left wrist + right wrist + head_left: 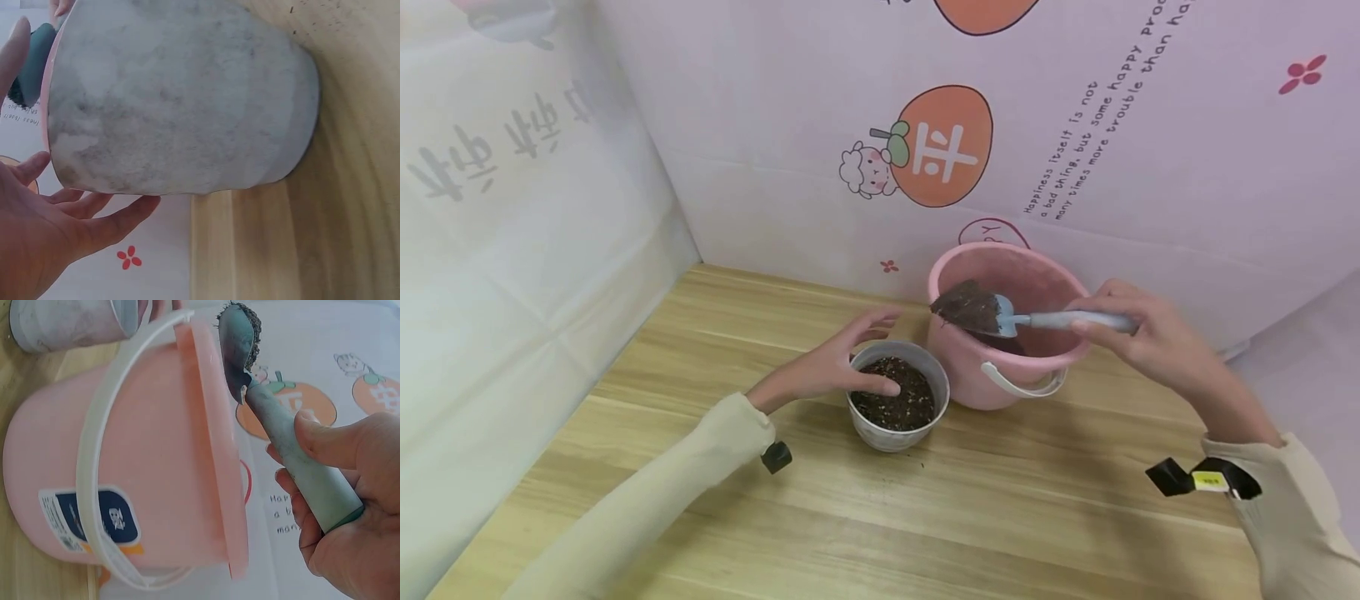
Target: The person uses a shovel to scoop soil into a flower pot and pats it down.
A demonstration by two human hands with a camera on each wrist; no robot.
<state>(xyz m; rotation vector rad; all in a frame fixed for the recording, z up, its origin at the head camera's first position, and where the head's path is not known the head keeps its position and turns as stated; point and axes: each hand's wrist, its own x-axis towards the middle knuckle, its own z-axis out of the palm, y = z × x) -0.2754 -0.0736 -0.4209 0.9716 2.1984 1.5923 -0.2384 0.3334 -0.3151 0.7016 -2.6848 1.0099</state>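
My right hand (1138, 329) grips the pale blue-green handle of a garden trowel (300, 456). Dark soil (967, 307) is heaped on the trowel's blade, which is held over the left side of a pink bucket's (1052, 362) rim. More dark soil lies partly visible inside the bucket. Left of it stands a whitish, stained pot (181, 100) holding dark soil with pale specks. My left hand (827, 362) is at that pot's left side, fingers extended along its far side and thumb over the soil. In the left wrist view its fingertips appear at the pot's edge.
The bucket's white handle (94, 462) hangs down at the front. Behind the wood-grain table (850, 517) rises a printed sheet (775, 167), close to the bucket. Another white sheet (512, 250) borders the left side. A few soil crumbs (922, 464) lie near the pot.
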